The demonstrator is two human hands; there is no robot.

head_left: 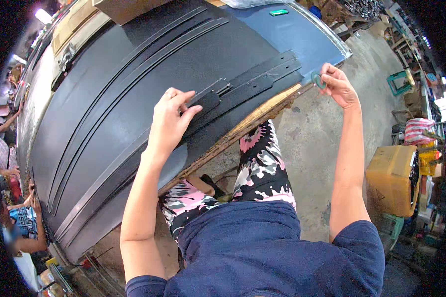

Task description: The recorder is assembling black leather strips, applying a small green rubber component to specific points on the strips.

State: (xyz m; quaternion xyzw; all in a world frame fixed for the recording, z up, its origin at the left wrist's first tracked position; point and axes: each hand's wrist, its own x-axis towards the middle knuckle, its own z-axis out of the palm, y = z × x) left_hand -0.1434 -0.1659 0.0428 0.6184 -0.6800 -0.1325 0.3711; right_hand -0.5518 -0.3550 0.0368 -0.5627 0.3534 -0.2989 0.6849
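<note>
My left hand (172,115) is over the black strips near the table's front edge, with thumb and forefinger apart and nothing visible between them. Close to its fingertips lies a short black strip (208,103) with a frayed-looking end. Past the table's right end my right hand (339,88) is raised, pinching a small green ring-shaped thing (318,80) between thumb and fingers. Whether the ring belongs to a larger tool cannot be made out. A wider black strip (262,74) with small holes lies across the front right of the table.
Long thin black strips (134,74) run along the dark table (96,106). A small green object (279,12) rests on the blue sheet (302,39). Right of me stand a cardboard box (389,180) and a green stool (400,83). Other people are at the far left.
</note>
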